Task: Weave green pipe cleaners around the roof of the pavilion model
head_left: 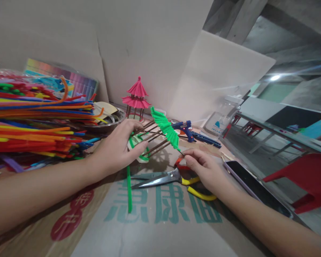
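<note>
My left hand (117, 148) is closed around the base of a small pavilion model (149, 137) made of brown sticks, tipped on its side. Its roof is wound with green pipe cleaner (166, 128). My right hand (200, 166) pinches the loose end of that green pipe cleaner just below the roof's edge. A straight green pipe cleaner (128, 189) lies on the cardboard under my left hand. Scissors (160, 178) with yellow handles lie beneath my right hand.
A finished pink pavilion (136, 94) stands behind. A big pile of coloured pipe cleaners (34, 121) fills the left, with a metal bowl (109, 123) beside it. A blue glue gun (186, 128), a phone (254, 185) and a red chair (307, 182) lie to the right.
</note>
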A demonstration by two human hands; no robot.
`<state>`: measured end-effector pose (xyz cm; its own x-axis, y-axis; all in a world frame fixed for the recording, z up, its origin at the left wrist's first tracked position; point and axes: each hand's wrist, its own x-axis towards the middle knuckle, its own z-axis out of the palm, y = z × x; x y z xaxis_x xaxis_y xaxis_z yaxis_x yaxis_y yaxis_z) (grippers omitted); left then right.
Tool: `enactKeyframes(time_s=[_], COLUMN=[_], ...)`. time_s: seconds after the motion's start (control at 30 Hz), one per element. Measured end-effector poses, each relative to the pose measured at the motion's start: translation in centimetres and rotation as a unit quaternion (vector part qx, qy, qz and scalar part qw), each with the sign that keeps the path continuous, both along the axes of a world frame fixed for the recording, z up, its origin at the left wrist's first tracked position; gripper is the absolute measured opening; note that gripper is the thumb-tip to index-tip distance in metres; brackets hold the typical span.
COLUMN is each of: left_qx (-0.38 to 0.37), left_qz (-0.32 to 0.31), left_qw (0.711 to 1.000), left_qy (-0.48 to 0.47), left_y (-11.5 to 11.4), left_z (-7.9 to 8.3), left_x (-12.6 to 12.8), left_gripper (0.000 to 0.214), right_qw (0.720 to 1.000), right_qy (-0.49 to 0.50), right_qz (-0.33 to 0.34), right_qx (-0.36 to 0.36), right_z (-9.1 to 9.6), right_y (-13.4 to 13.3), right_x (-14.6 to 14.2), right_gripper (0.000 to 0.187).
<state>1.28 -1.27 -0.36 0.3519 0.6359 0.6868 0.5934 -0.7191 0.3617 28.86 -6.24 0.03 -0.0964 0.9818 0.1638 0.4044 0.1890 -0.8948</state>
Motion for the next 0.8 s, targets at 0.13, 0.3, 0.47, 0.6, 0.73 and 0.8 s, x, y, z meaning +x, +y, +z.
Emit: enactKeyframes(time_s=[0.13, 0.3, 0.47, 0.6, 0.73, 0.8], left_qx=[0.001, 0.001, 0.003, 0.007, 0.002, -0.001], left_qz=[0.001, 0.005, -0.001, 0.0, 0.001, -0.001], left_qw=[1.0, 1.0, 1.0, 1.0, 1.0, 1.0], left_qy=[-0.001, -0.004, 0.0, 0.009, 0.01, 0.005], left_y=[-0.05, -0.03, -0.08, -0.14, -0.14, -0.13], left_z=[0.08, 0.1, 0.1, 0.09, 0.14, 0.15], left_x=[-0.03, -0.04, 0.0, 0.02, 0.05, 0.04], left_gripper=[0.035, 0.034, 0.035, 0.034, 0.033, 0.033], right_qw=[1.0, 0.998, 0.999, 1.0, 1.0, 0.999], right_qy=[0.015, 0.029, 0.03, 0.004, 0.005, 0.012], right_qz=[0.003, -0.004, -0.004, 0.003, 0.007, 0.011], right_qx=[-0.016, -0.052, -0.044, -0.01, -0.017, -0.03], right_z=[0.11, 0.39, 0.31, 0.15, 0.29, 0.41], right_y=[-0.07, -0.3, -0.22, -0.08, -0.14, -0.22], right_x=[-0.06, -0.29, -0.26, -0.09, -0.09, -0.15], right_gripper=[0.027, 0.033, 0.032, 0.027, 0.029, 0.031])
